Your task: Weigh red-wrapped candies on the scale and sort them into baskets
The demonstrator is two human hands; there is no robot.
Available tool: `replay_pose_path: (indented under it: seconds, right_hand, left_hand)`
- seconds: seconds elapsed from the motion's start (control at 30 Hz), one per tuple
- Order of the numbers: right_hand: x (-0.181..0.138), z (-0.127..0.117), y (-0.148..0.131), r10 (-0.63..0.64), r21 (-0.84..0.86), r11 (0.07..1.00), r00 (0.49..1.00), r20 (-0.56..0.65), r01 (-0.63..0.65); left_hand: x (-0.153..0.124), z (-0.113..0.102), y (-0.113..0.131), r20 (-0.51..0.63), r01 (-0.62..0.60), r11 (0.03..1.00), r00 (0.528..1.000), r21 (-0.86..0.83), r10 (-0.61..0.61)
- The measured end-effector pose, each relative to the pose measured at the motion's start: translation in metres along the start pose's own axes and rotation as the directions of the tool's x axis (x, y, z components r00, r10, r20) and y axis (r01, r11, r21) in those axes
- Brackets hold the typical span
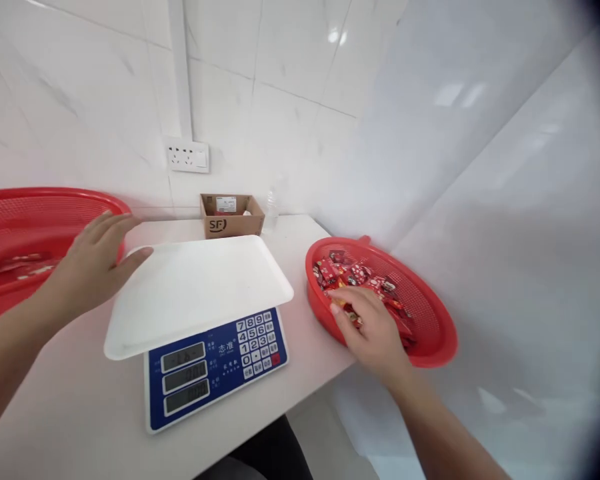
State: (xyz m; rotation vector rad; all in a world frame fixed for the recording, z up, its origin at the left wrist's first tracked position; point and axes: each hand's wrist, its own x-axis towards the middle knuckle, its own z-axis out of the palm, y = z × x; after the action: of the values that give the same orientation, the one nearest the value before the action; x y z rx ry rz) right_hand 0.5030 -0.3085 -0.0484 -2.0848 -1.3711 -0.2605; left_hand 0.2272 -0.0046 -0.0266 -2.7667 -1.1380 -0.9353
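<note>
My left hand (pixel 97 260) is open, its fingers spread over the gap between the left red basket (pixel 75 198) and the white weighing tray (pixel 200 280). Its thumb reaches the tray's far left corner; contact is unclear. Inside the right red basket (pixel 427 317), my right hand (pixel 373 327) is over small red packets (pixel 375 283). Its thumb and forefinger tips are close together among the packets, and what they pinch, if anything, cannot be made out. The tray tops a blue digital scale (pixel 220 373) with lit displays and number keys.
A small open cardboard box (pixel 233 225) stands against the tiled wall, with a clear plastic bottle (pixel 272 210) beside it. Above is a wall socket (pixel 188 155). The white table (pixel 313 393) ends at a front edge, and pale sheeting (pixel 480 200) rises on the right.
</note>
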Motion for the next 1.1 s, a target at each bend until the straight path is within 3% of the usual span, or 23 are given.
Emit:
replay_pose_path:
  seconds: [0.07, 0.17, 0.33, 0.53, 0.73, 1.1]
  right_hand:
    - [0.011, -0.018, 0.020, 0.131, -0.069, 0.990, 0.984, 0.124, -0.123]
    - [0.023, -0.029, 0.053, 0.226, -0.137, 0.972, 0.927, 0.301, -0.192]
    - [0.035, -0.015, 0.080, 0.231, -0.110, 0.973, 0.829, 0.509, -0.204]
    - [0.042, 0.007, 0.077, 0.195, -0.014, 0.974, 0.797, 0.571, -0.228]
    - [0.033, 0.004, 0.077, 0.293, 0.011, 0.931, 0.767, 0.571, -0.364]
    - [0.036, 0.007, 0.055, 0.394, 0.148, 0.723, 0.579, 0.713, -0.674]
  left_hand:
    - [0.005, 0.003, 0.027, -0.002, -0.050, 0.991, 0.999, -0.127, 0.050]
    - [0.005, 0.005, 0.056, 0.051, -0.070, 0.957, 0.995, -0.283, 0.088]
    - [-0.001, 0.011, 0.058, 0.140, -0.084, 0.934, 0.980, -0.347, 0.140]
    - [-0.003, 0.003, 0.043, 0.196, 0.033, 0.915, 0.979, -0.401, 0.050]
    - [-0.003, 0.002, 0.043, 0.243, 0.055, 0.890, 0.968, -0.453, 0.064]
    - [-0.007, -0.004, 0.048, 0.321, 0.125, 0.867, 0.946, -0.482, 0.042]
